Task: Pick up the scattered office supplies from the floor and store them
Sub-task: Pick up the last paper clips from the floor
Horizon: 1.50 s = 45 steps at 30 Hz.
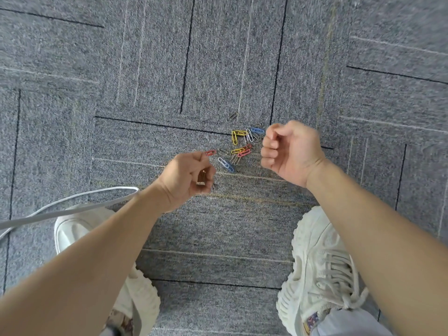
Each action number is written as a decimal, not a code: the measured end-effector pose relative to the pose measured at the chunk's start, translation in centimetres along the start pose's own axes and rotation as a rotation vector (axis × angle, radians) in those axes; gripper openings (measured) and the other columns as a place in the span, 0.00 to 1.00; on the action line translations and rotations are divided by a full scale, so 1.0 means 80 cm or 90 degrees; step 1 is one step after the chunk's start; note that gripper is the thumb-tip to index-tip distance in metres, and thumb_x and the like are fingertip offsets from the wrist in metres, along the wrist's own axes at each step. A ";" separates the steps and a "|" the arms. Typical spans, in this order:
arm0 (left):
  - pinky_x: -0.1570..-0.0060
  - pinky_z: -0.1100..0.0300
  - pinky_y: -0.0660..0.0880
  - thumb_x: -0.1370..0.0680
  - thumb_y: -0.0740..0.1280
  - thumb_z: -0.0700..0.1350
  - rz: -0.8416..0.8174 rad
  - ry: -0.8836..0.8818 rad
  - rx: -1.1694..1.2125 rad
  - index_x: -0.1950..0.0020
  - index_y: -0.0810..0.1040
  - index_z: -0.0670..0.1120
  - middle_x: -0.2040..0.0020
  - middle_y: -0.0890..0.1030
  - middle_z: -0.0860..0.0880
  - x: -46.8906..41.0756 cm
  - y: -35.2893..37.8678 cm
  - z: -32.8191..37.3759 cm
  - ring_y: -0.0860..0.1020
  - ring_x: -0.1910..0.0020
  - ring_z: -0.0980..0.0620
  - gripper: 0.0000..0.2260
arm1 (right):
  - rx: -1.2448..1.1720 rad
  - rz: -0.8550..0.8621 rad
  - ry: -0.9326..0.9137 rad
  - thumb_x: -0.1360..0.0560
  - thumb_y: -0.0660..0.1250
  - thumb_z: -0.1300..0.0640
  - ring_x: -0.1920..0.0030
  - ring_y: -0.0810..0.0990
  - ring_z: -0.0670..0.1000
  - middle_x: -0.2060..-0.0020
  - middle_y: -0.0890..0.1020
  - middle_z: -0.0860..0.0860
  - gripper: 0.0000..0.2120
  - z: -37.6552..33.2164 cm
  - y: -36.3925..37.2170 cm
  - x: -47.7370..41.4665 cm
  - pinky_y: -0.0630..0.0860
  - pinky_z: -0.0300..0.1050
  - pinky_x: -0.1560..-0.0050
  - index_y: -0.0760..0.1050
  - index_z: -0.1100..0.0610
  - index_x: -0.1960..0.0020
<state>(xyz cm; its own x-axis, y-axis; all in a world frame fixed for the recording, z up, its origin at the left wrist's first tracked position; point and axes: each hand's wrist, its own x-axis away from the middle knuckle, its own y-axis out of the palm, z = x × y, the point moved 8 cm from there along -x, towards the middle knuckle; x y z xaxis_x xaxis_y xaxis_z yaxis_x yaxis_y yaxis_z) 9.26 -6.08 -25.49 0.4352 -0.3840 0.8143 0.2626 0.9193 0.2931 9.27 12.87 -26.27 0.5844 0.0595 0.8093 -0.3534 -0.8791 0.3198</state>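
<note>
The left hand (pixel 188 178) pinches a red paper clip (pixel 211 152) between thumb and fingertip, lifted just at the edge of the pile. Its other fingers are curled over something small and brass-coloured in the palm, but I cannot tell what it is. The right hand (pixel 288 151) hangs just beside the pile with its fingers curled in; whether it holds anything is hidden.

The rest of the paper clips (pixel 240 146) lie on the grey carpet floor (pixel 145 81) between the two hands, many overlapping. One grey clip (pixel 232 115) sits apart, farther out.

The likely trouble is the tangle: clips crossed over one another may hook together, so lifting one could drag a neighbour up and flick it away. Thin wire also sinks into carpet pile, so a fingertip pinch may slip. The grey and silver clips blend with the floor and are easy to miss — the lone one most of all. A hand already carrying things may spill them when it opens for the next pick. No box or tray shows here.
</note>
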 end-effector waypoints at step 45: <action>0.65 0.55 0.79 0.30 0.76 0.55 0.279 0.056 -0.717 0.44 0.71 0.51 0.57 0.79 0.49 -0.040 0.001 0.032 0.77 0.66 0.51 0.21 | 1.009 0.174 -0.252 0.29 0.75 0.44 0.72 0.71 0.45 0.71 0.74 0.44 0.17 -0.072 0.015 -0.030 0.63 0.41 0.72 0.74 0.50 0.47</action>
<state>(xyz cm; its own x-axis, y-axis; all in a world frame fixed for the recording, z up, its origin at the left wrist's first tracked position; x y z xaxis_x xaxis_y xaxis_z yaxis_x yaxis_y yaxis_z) 5.65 -4.55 -26.77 0.7205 -0.1036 0.6857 0.6614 0.3999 -0.6346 3.24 14.37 -25.02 0.8597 -0.0655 0.5066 0.4326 -0.4340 -0.7902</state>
